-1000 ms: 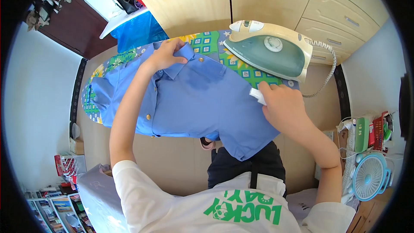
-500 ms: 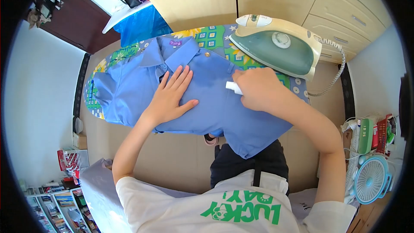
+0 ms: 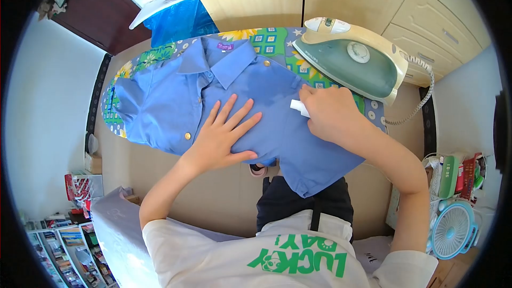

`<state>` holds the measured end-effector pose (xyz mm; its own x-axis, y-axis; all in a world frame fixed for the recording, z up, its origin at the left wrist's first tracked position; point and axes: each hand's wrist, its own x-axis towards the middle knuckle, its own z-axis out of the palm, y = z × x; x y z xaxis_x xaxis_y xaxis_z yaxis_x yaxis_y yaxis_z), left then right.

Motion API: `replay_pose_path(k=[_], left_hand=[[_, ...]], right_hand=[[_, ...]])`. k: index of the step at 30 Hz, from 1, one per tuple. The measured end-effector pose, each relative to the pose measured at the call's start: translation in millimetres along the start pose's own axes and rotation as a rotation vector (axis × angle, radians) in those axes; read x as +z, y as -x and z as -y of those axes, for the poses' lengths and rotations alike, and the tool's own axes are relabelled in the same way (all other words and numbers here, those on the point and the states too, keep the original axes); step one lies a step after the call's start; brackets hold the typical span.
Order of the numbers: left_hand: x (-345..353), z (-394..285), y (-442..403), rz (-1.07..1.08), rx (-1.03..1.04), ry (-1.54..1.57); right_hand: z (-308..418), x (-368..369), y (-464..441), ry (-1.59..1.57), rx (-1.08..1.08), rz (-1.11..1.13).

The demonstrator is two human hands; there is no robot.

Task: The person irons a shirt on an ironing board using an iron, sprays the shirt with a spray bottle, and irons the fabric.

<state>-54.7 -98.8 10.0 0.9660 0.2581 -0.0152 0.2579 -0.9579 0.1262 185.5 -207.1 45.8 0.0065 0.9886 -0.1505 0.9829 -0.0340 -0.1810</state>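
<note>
A blue button-up shirt (image 3: 256, 88) lies spread over a patterned ironing board (image 3: 270, 40), its collar at the far edge. My left hand (image 3: 221, 138) rests flat on the shirt front with fingers spread. A small white spray bottle (image 3: 299, 108) is gripped in my right hand (image 3: 332, 112), just over the shirt's right part; most of it is hidden by my fingers. Left of it, a darker, damp-looking patch marks the cloth. Beyond my right hand, a green and cream iron (image 3: 352, 64) lies on the board with its cord trailing right.
Pale wooden cabinets (image 3: 368, 0) stand behind the board. To the lower right are a blue fan (image 3: 453, 229) and a green digital clock (image 3: 449, 176). A blue plastic bag (image 3: 181, 21) hangs at the back left, and a bookshelf (image 3: 69, 250) stands at the lower left.
My left hand has slid across the shirt toward me and to the right, uncovering buttons on the front. My right hand still holds the spray bottle. The view has shifted slightly.
</note>
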Motion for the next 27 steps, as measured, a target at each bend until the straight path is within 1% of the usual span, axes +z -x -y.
replay_pose_path(k=[2,4,5,7,8,10,11,13,15,16,18,19,21,22,24,27], left_hand=[[1.3,5.2,12.2,-0.003,-0.009,-0.024],[2.1,10.1,23.1,-0.039,-0.106,-0.016],[1.1,10.3,26.8,-0.039,-0.109,-0.017],[-2.3,9.6,32.6,-0.151,-0.207,0.031],[-2.9,10.7,34.4,-0.152,-0.211,0.030],[-4.7,15.5,35.0,-0.300,-0.193,0.123],[-10.8,19.5,34.6,-0.306,-0.197,0.120],[-28.6,31.8,35.1,-0.525,-0.290,0.074],[-32.6,52.9,45.1,-0.655,-0.386,-0.070],[-32.1,61.7,54.6,-0.660,-0.391,-0.079],[-28.4,84.9,80.9,-0.941,-0.662,0.200],[-24.4,104.3,97.6,-0.934,-0.668,0.178],[-8.0,152.1,139.4,-1.071,-0.981,0.197],[5.5,176.2,164.3,-1.069,-0.993,0.175],[30.9,222.8,204.0,-0.540,-1.167,-0.369],[41.0,249.9,224.8,-0.582,-1.202,-0.421]], right_hand=[[-3.5,13.3,2.7,0.095,-0.032,-0.150],[-5.8,19.8,2.6,0.094,-0.047,-0.169],[-5.6,21.1,2.3,0.090,-0.060,-0.189],[-2.0,17.4,0.0,0.094,-0.040,-0.147],[0.4,15.1,-1.1,0.099,-0.018,-0.104],[4.8,10.7,-3.8,0.103,-0.018,-0.090],[6.1,9.0,-4.9,0.102,-0.013,-0.075],[6.6,9.9,-6.4,0.092,-0.015,-0.082],[5.9,8.2,-6.6,0.084,-0.022,-0.090],[5.4,7.2,-6.0,0.079,-0.028,-0.090],[3.3,6.6,-8.7,0.057,-0.046,-0.101],[2.4,7.1,-9.2,0.064,-0.029,-0.102],[3.9,9.6,-9.7,0.051,-0.034,-0.100],[4.1,9.5,-9.8,0.065,-0.035,-0.094],[5.2,8.5,-12.6,0.080,-0.038,-0.098],[4.6,8.3,-13.3,0.067,-0.028,-0.058]])
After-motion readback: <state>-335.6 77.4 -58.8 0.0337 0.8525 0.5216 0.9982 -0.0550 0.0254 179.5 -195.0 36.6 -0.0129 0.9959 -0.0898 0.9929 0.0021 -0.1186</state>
